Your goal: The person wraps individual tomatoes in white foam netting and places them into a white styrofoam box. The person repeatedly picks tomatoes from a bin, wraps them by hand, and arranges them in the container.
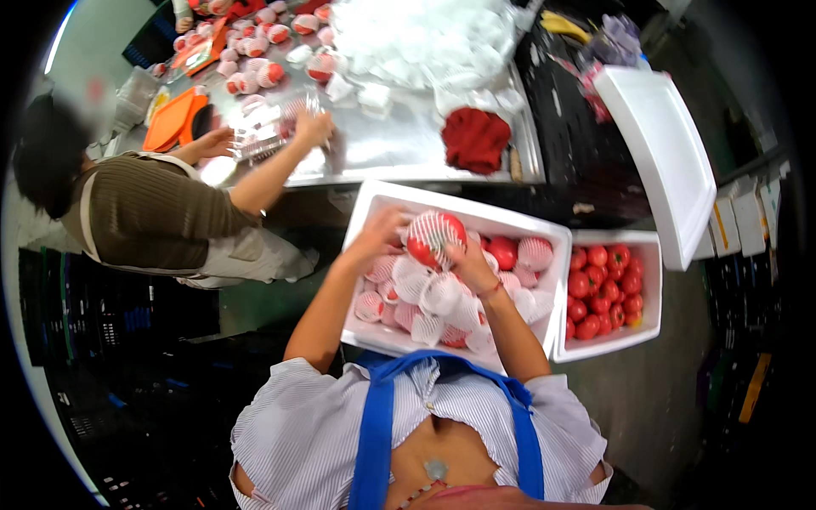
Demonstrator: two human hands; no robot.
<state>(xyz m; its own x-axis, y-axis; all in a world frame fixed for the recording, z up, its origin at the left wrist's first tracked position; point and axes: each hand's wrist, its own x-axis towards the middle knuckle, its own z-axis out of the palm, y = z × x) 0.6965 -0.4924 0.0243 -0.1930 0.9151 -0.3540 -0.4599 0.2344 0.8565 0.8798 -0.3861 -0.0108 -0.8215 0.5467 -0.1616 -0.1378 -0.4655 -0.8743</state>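
Note:
A red tomato (436, 240) in a white foam net is between my hands, above a white foam box (360, 217). My right hand (470, 265) grips its lower right side, thumb and fingers closed on it. At the upper left of the tomato, my left hand (381, 235) has its fingers bent against the net, slightly blurred. Under my hands the box is filled with netted tomatoes (440, 293) and white foam nets. One bare tomato (502, 251) shows near the box's far side.
To the right, a second foam box (653, 285) holds bare tomatoes, with a white foam lid (667, 161) leaning beyond. Ahead, a metal table (391, 149) bears a heap of foam nets (416, 42), a red cloth (476, 140) and netted tomatoes. At left, a co-worker (161, 212) handles a clear plastic pack (263, 132).

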